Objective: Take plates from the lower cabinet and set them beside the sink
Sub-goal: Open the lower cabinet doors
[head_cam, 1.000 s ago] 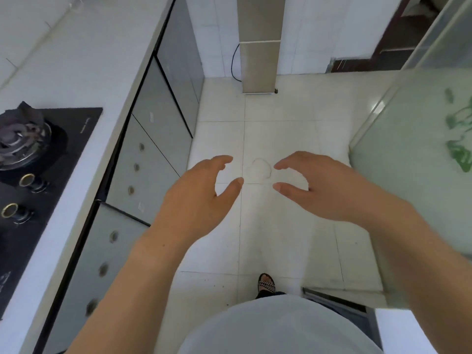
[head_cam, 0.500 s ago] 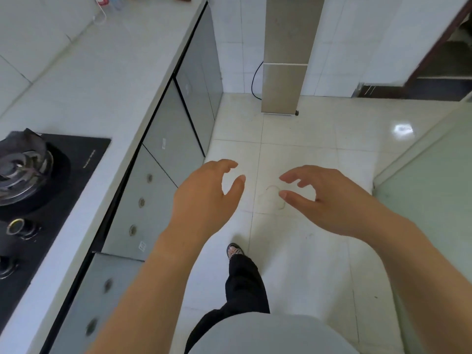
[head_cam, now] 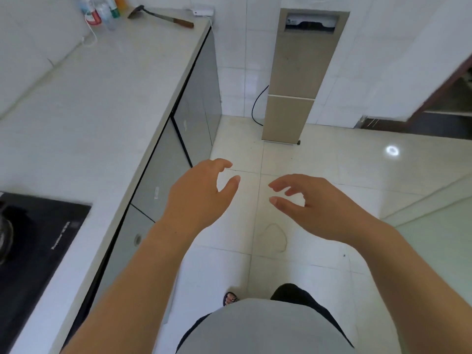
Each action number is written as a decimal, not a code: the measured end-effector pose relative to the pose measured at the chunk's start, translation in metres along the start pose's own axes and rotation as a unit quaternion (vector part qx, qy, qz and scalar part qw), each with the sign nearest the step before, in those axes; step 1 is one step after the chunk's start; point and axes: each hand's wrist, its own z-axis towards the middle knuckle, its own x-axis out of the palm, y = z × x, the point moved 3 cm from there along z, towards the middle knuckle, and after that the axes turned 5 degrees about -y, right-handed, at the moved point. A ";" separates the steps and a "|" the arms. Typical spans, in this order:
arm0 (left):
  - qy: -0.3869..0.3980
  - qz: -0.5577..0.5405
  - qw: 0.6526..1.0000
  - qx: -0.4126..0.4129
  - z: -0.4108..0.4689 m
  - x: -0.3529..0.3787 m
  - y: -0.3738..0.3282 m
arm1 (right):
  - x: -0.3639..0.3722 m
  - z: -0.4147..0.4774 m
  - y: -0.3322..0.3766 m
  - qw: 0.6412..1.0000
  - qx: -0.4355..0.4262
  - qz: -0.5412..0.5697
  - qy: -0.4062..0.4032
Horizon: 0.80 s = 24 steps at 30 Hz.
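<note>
Advanced along countertop [head_cam: 102, 111] front edge, past cooktop [head_cam: 38, 238]; far corner newly in view. Apart, loosely curled, empty: left hand [head_cam: 196, 198] and right hand [head_cam: 314, 208]. Closed cabinet doors [head_cam: 163, 180]: plates evidently unfetched.

- You have two grips in view: left grip [head_cam: 196, 198], right grip [head_cam: 321, 210].
- One bench [head_cam: 102, 111].
- One hob [head_cam: 38, 238].
- One wooden-handled utensil [head_cam: 182, 22].
- One sandalled foot [head_cam: 230, 298].
- Bottles [head_cam: 89, 14]: clustered, number unclear.

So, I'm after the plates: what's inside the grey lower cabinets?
Only shut grey cabinet doors show under the white countertop; whatever is inside is hidden behind them.
</note>
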 end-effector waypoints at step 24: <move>-0.075 -0.013 0.970 -0.232 0.294 0.034 0.014 | -0.078 0.388 -0.046 0.969 -0.208 -0.050 0.122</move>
